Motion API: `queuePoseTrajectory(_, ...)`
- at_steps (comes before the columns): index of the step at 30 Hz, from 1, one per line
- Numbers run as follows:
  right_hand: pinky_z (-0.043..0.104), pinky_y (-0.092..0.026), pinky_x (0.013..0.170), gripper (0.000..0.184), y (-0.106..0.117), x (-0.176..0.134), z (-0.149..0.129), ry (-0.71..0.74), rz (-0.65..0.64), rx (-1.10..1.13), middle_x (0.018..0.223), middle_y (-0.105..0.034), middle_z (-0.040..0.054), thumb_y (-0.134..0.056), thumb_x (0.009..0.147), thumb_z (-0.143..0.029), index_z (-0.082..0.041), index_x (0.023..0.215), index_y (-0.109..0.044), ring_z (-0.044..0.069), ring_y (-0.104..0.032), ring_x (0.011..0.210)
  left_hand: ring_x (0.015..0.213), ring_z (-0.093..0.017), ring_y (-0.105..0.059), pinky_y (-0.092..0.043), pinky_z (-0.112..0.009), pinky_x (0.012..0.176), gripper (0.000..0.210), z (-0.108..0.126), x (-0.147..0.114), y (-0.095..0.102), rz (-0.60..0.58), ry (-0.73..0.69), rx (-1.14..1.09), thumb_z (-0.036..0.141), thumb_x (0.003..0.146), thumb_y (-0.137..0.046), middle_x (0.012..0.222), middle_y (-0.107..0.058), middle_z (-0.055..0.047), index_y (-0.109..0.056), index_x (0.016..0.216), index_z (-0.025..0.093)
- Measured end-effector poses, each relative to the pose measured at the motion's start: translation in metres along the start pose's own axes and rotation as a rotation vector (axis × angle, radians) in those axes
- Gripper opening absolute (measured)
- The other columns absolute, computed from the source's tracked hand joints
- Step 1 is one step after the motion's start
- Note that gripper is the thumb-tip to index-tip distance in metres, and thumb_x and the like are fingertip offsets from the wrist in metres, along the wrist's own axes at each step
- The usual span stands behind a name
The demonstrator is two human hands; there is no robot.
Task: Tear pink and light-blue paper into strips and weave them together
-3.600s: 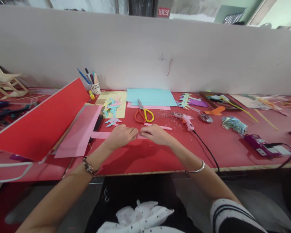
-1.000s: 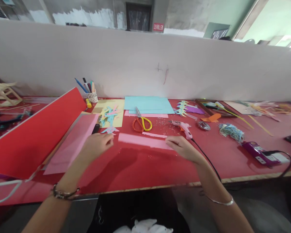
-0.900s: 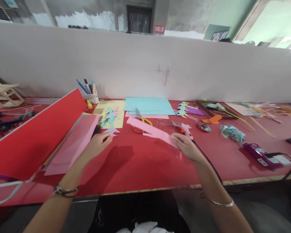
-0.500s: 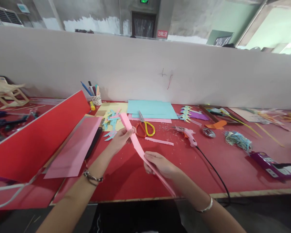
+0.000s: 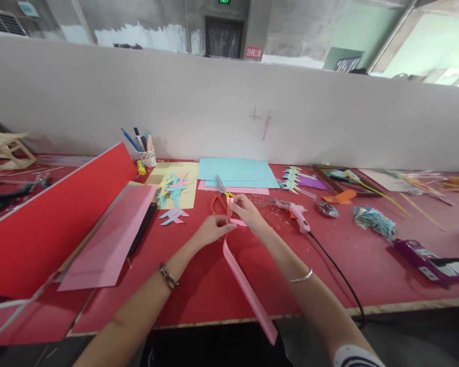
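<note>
A long pink paper strip (image 5: 248,288) hangs from my two hands down past the table's front edge. My left hand (image 5: 213,229) pinches it near its upper part. Just above and to the right, my right hand (image 5: 248,211) grips the strip's upper end, which stands upright between the fingers. Directly behind my hands lie scissors (image 5: 222,189) with red and yellow handles, partly covered. A narrow pink paper scrap (image 5: 239,222) lies on the table beside them. Cut blue and pink paper pieces (image 5: 174,191) are left of the hands on a cream sheet (image 5: 189,199).
Light blue sheets (image 5: 237,171) lie at the back. A pink glue gun (image 5: 296,211) with a black cord rests to the right, near a purple power strip (image 5: 424,262). At left are pink sheets (image 5: 110,244), a leaning red board (image 5: 65,214) and a pen cup (image 5: 148,157).
My right hand has moved up the strip to its top end, beside my left hand. The strip's long free end now hangs lower, over the table edge.
</note>
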State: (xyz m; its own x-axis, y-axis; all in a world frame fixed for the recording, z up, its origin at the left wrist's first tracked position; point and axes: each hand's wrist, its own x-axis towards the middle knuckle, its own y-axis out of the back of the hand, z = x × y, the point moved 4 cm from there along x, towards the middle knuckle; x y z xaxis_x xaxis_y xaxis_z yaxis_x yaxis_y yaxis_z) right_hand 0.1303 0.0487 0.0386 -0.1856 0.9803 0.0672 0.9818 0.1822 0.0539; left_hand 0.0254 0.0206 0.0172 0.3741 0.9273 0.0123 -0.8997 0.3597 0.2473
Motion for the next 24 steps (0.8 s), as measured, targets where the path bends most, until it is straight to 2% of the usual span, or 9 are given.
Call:
queuePoseTrajectory(7,0.023,-0.038,0.049,0.015,0.003,-0.003,0.006,-0.095,0.043,0.006,0.047,-0.042,-0.0078,-0.046,0.063,-0.033,-0.02,0.058,-0.04,0.008,-0.044,0.045,0.044,-0.009,-0.039,-0.031,-0.022,0.045,0.032,-0.005,-0.003,-0.002,0.021,0.041,-0.049,0.047,0.066,-0.049,0.047,-0.042,0.006,-0.05,0.059,0.016)
queuePoseTrajectory(14,0.02,-0.036,0.041,0.019,0.003,-0.007,0.013,-0.113,0.034,-0.048,0.041,-0.045,-0.0067,-0.043,0.068,-0.028,-0.019,0.052,-0.038,0.007,-0.043,0.037,0.065,-0.016,-0.052,-0.039,-0.026,0.06,0.019,-0.007,0.001,0.007,0.177,0.094,-0.118,0.031,0.068,-0.044,0.061,-0.057,-0.001,-0.054,0.064,0.016)
queuePoseTrajectory(18,0.017,-0.03,0.036,0.02,-0.004,-0.006,0.017,-0.09,0.002,-0.104,0.038,-0.044,-0.0075,-0.045,0.066,-0.022,-0.018,0.048,-0.04,0.005,-0.039,0.032,0.059,-0.014,-0.051,-0.038,-0.024,0.057,0.013,-0.009,0.011,0.012,0.292,0.109,-0.147,0.027,0.064,-0.048,0.059,-0.056,0.001,-0.055,0.064,0.016)
queuePoseTrajectory(24,0.017,-0.03,0.035,0.026,-0.013,-0.007,0.021,-0.132,-0.021,-0.114,0.035,-0.041,-0.0068,-0.039,0.071,-0.024,-0.018,0.045,-0.038,0.005,-0.038,0.032,0.047,-0.013,-0.05,-0.038,-0.024,0.051,0.034,-0.01,0.015,0.011,0.37,0.121,-0.204,0.044,0.064,-0.05,0.043,-0.053,0.0,-0.052,0.045,0.016)
